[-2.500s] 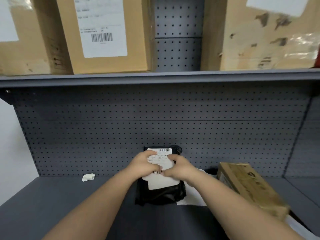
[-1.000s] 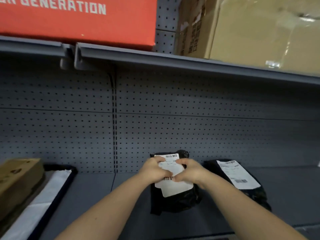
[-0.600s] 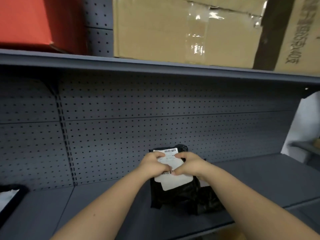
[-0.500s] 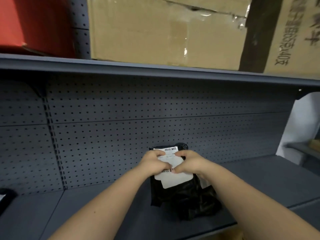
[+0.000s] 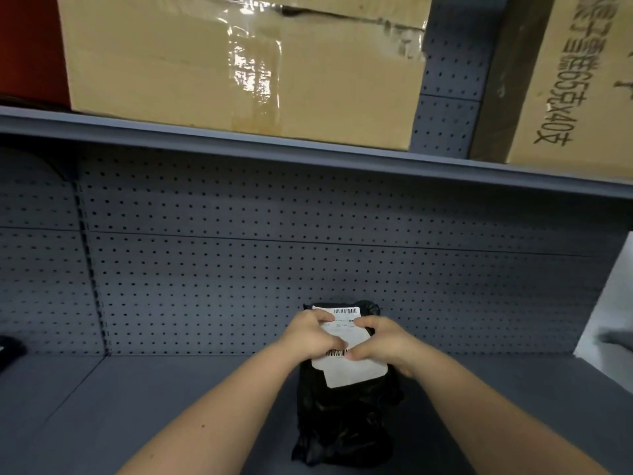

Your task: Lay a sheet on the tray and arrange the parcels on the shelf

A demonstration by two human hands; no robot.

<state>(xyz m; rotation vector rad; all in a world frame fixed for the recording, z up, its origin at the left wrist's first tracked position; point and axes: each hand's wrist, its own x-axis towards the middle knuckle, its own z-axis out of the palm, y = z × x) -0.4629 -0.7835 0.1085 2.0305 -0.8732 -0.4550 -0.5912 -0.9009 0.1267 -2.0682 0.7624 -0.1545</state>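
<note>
A black plastic parcel (image 5: 342, 423) with a white barcode label (image 5: 352, 373) hangs upright over the grey shelf (image 5: 154, 406). My left hand (image 5: 310, 334) grips its upper left part, thumb on the label. My right hand (image 5: 383, 341) grips its upper right part, fingers on the label. The parcel's lower end is near the shelf surface; contact cannot be told. The tray's black corner (image 5: 8, 349) shows at the far left edge.
A perforated grey back panel (image 5: 308, 252) closes the shelf behind. The upper shelf (image 5: 239, 145) carries a taped cardboard box (image 5: 222, 63), a printed carton (image 5: 575, 80) and a red box (image 5: 27, 46). A white wall (image 5: 613, 303) lies to the right.
My view has swung right along the shelf with the parcel held in both hands. The tray and brown box slid out to the left; the other labelled parcel is no longer seen.
</note>
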